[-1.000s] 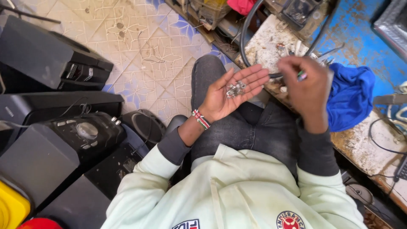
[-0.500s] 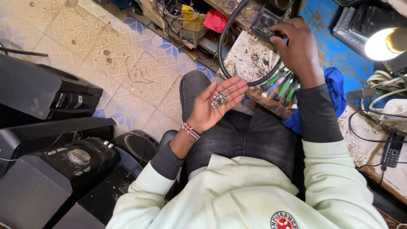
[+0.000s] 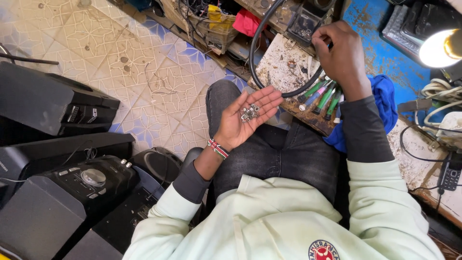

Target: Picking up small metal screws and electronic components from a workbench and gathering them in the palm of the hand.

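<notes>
Far left of the worn board [image 3: 281, 72] on the bench: I see black speaker boxes [image 3: 53, 103] stacked on the patterned tile floor [image 3: 120, 53], and below them an amplifier with a round silver knob [image 3: 93, 176].

Nearer the board, just left of its lower edge: my left hand [image 3: 243, 118] lies palm up over the lap, fingers spread wide and flat. A small heap of silver screws [image 3: 250, 112] sits in the middle of the palm, loose, not pinched. A beaded wristband [image 3: 217, 149] circles that wrist.

On the board itself: a black cable [image 3: 255, 53] loops across it in a wide arc. At the board's right edge lies a row of screwdrivers [image 3: 323, 96] with green, blue and pink handles, tips pointing up-left.

Above the board's right end: my right hand [image 3: 341, 55] is curled, fingertips closed near the cable; I cannot tell what it is pinching, if anything.

Right of the board: a blue cloth [image 3: 385, 96] hangs off the bench edge, against a blue panel [image 3: 375, 33]. Farther right, a lit lamp [image 3: 435, 48], white cables [image 3: 435, 103], and a small keypad phone [image 3: 450, 174].
</notes>
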